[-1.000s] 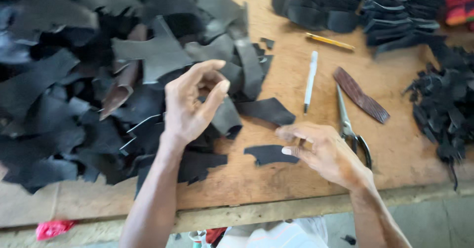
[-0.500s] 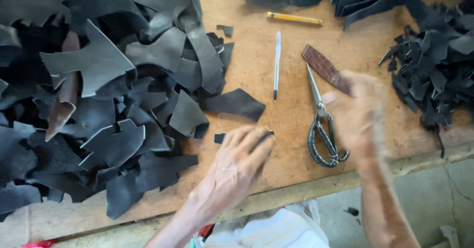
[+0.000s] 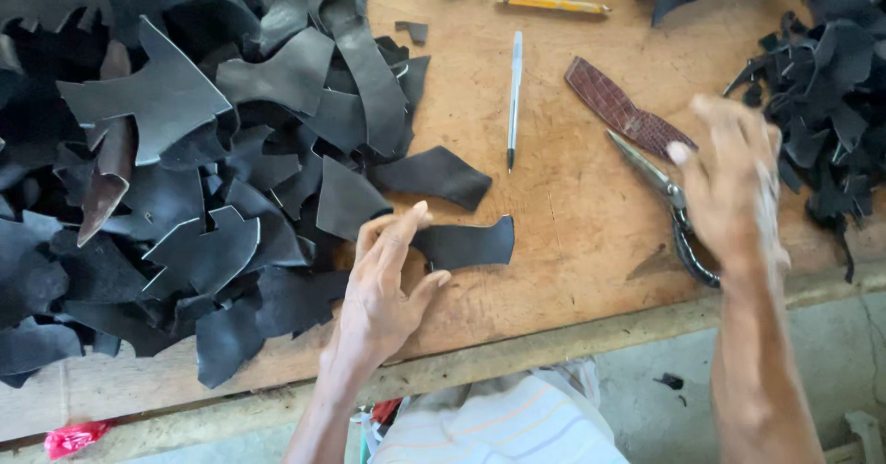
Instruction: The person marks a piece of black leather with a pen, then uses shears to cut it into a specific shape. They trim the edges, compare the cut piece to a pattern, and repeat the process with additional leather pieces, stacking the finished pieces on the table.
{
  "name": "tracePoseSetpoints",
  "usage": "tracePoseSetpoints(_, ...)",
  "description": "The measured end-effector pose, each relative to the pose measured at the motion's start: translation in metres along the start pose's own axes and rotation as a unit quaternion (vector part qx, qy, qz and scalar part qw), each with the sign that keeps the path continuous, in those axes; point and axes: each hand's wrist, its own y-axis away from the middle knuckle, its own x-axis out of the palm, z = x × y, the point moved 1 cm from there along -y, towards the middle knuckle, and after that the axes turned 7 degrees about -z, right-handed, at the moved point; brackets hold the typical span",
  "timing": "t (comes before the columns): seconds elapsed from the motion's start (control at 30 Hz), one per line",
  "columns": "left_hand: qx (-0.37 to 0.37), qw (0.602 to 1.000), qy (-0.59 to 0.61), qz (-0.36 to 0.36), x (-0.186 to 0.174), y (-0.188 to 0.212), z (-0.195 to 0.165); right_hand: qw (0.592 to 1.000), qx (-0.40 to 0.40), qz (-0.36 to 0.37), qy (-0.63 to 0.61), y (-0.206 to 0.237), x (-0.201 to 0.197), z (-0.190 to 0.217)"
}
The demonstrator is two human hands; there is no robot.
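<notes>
- Left hand [image 3: 383,284]: fingers pinched on edge of flat black leather cut piece with flared ends [image 3: 466,242]; piece lying flat on worn brown wooden worktop [image 3: 563,215], near front edge.
- Right hand [image 3: 729,187]: motion-blurred, fingers spread, gripping nothing, hovering over dark-handled metal scissors [image 3: 678,219]; contact with scissors not discernible.
- Scissors: blades closed, tips pointing up-left, touching dark red crocodile-textured leather strip [image 3: 623,108].
- White slim ballpoint pen [image 3: 513,95]: lying lengthwise on worktop, between strip and scrap heap.
- Yellow thin pencil-like stick [image 3: 552,3]: near far edge.
- Large heap of matte black leather offcuts [image 3: 185,150]: irregular curved shapes, some showing brown suede undersides, covering left half.
- Smaller pile of narrow black leather trimmings [image 3: 821,85]: at right side.
</notes>
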Motion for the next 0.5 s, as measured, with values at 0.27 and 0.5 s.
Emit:
tracePoseSetpoints(0.27,-0.001,0.998,-0.041,-0.048,0.0,0.006,-0.004,0.986,0.12,0.033,-0.11,-0.025,0.02,-0.038)
tracePoseSetpoints(0.5,0.02,0.996,-0.065,-0.058,0.008,0.005,0.0,0.921,0.161,0.093,-0.343,0.002,-0.021,0.013)
